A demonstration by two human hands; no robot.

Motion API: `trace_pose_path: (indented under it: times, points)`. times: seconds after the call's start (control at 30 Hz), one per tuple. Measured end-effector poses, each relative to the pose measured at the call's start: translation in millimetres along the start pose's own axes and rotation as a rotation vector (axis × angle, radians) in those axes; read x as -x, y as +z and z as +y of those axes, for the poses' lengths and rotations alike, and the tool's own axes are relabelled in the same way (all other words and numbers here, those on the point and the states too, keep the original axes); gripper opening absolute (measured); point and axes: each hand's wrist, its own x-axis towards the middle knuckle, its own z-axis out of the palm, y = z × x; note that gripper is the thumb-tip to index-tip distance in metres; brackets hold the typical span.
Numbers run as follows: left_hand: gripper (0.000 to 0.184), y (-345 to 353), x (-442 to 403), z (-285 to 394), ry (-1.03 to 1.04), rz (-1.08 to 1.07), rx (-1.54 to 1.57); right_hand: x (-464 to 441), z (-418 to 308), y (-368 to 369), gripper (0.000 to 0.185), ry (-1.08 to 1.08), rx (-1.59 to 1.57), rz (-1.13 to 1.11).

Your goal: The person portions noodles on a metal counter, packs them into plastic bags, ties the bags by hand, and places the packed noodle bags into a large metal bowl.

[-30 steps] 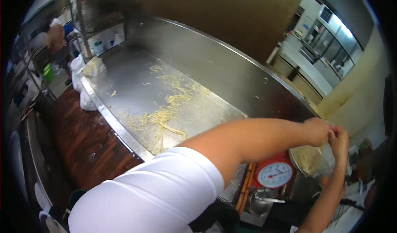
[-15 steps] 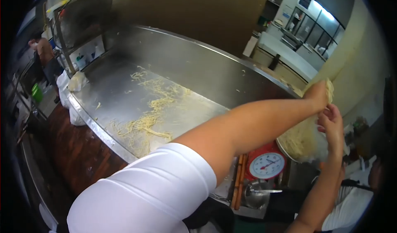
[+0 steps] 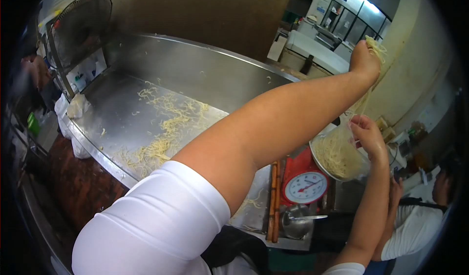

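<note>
My left hand [image 3: 365,60] is raised high at the right of the head view, its fingers closed round a bunch of pale yellow noodles [image 3: 375,49]. Strands from it hang down towards my right hand [image 3: 367,136], whose fingers are curled in on the lower strands. Below them, a round pan [image 3: 316,158] lined with clear plastic holds more noodles [image 3: 334,155]. It sits on a red dial scale [image 3: 307,187]. Loose noodles [image 3: 171,128] lie scattered over the large steel tray table [image 3: 110,96].
Two bamboo sticks [image 3: 273,201] lie left of the scale, beside a metal bowl [image 3: 298,226] with a utensil in it. A person in a white shirt [image 3: 415,223] is close at the right. A fan [image 3: 83,26] stands at the far left.
My left hand has risen with its noodles, stretching strands downward. My right hand has shifted left and stays lower, beside the pan. The view has turned slightly right.
</note>
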Motion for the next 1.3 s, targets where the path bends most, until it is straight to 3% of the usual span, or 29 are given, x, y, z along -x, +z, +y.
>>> trace_pose_path:
  times: [0.23, 0.27, 0.37, 0.47, 0.57, 0.67, 0.77, 0.8, 0.9, 1.0, 1.13, 1.23, 1.27, 1.3]
  points:
    - [0.025, -3, 5, -27, -0.238, -0.1, 0.088, -22, 32, 4, 0.022, -0.019, 0.1, -0.224]
    - [0.026, -5, 8, -28, -0.267, -0.125, 0.106, -14, 29, 10, 0.021, -0.106, 0.197, -0.101]
    - [0.026, -12, 14, -39, -0.281, -0.143, 0.029, -14, 46, 8, 0.015, -0.189, 0.774, -0.029]
    - [0.026, -22, 30, -41, -0.305, -0.166, -0.003, -23, 49, -2, 0.013, -0.25, 0.892, 0.027]
    - [0.027, -37, 46, -28, -0.526, -0.285, 0.058, -18, 22, -21, 0.015, -0.092, 0.376, 0.099]
    - [0.026, -34, 62, -49, -0.587, -0.387, 0.181, -19, 0, -36, 0.016, -0.137, 0.047, 0.199]
    - [0.026, -19, 88, -59, -0.29, -0.405, 0.453, -19, -27, -33, 0.017, -0.237, -0.181, 0.331]
    - [0.028, -11, 90, -62, -0.419, -0.386, 0.589, -27, -24, -43, 0.019, -0.292, -0.257, 0.229]
    - [0.028, -8, 84, -54, -0.352, -0.231, 0.104, -21, -33, -39, 0.023, -0.26, -0.293, 0.311]
    - [0.028, 23, 55, -87, -0.229, -0.037, 0.218, -1, -28, -33, 0.026, -0.248, -0.244, 0.243]
    - [0.029, 6, 22, -5, -0.505, 0.019, 0.47, 11, -6, -4, 0.026, -0.128, -0.238, 0.018]
    - [0.027, -24, -15, 52, -0.497, -0.173, 0.694, -7, 30, 1, 0.021, -0.062, -0.111, -0.027]
    - [0.03, -48, -13, 83, -0.496, -0.144, 0.673, -8, 36, -2, 0.016, -0.064, -0.092, -0.017]
    - [0.03, -63, -32, 95, -0.409, -0.261, 0.859, -9, 42, -7, 0.014, -0.055, -0.062, -0.001]
